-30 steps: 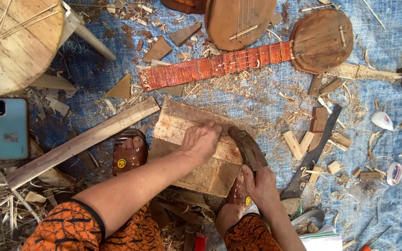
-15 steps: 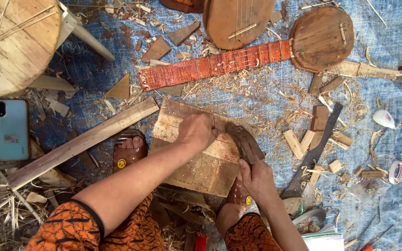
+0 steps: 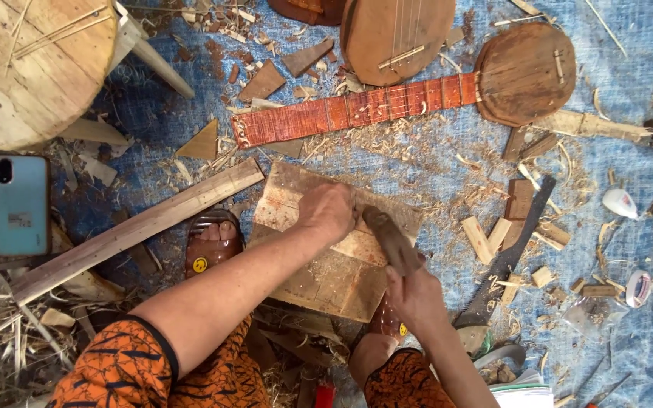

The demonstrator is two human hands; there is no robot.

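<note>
A flat, pale wooden board (image 3: 319,279) lies on the blue tarp between my feet. My left hand (image 3: 328,211) presses down on its upper part with the fingers curled; I cannot tell if a small piece sits under them. My right hand (image 3: 417,296) grips the handle of a dark, curved blade tool (image 3: 391,238). The tool slants across the board's right side, and its tip is just beside my left fingers.
A hand saw (image 3: 509,257) lies right of the board among wood offcuts. A long plank (image 3: 134,230) runs left of it, past a blue phone (image 3: 20,204). A red fretted neck (image 3: 357,109) joined to a round body (image 3: 524,72) lies beyond, and a round stool (image 3: 28,60) stands at top left.
My right hand has swung the blade tool from the board's right edge up and left, over the board toward my left hand. My left hand has shifted slightly on the board.
</note>
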